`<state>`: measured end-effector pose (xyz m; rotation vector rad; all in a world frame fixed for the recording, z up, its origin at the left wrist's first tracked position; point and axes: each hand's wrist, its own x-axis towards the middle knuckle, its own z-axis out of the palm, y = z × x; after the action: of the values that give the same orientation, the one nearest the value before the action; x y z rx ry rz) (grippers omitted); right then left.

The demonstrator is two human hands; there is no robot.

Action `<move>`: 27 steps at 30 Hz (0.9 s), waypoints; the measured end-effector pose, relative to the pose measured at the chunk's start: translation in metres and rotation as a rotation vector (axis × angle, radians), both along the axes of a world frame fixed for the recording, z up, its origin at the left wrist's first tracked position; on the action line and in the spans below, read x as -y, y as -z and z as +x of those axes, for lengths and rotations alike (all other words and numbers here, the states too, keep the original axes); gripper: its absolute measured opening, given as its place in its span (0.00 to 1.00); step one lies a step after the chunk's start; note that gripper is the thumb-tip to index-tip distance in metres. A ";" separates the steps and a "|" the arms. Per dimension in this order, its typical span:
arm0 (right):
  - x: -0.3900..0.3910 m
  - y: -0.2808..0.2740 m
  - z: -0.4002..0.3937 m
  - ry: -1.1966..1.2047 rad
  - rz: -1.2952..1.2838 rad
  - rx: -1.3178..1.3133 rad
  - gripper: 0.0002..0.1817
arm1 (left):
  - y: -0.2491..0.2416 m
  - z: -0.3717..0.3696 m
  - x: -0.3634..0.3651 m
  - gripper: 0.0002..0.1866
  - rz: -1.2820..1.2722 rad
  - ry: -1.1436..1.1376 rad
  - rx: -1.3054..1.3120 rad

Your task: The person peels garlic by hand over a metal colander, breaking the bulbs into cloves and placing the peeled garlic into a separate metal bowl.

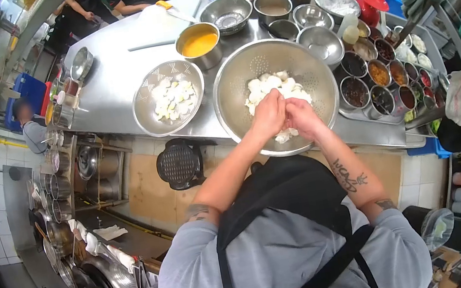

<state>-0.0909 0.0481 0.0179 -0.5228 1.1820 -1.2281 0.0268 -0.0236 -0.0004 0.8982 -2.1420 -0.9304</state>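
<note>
Both hands are together over a large steel colander that holds a heap of white, rounded pieces. My left hand has its fingers pressed together near the middle of the heap. My right hand meets it from the right, fingers curled in. Whatever lies between the fingertips is too small to make out. To the left stands a smaller perforated bowl with white and pale yellow pieces in it.
A pot of orange liquid, steel bowls and a knife on a white board lie beyond. Sauce containers crowd the right. A black stool stands below the table. Other people work at the far side.
</note>
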 end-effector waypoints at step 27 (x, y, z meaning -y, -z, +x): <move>0.014 0.013 -0.008 -0.261 -0.177 -0.208 0.28 | 0.007 0.017 0.056 0.11 0.607 0.386 0.080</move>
<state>-0.0987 0.0339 0.0050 -0.9259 1.1405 -1.0755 0.0438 -0.0799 -0.0073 0.8086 -2.1710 -1.8307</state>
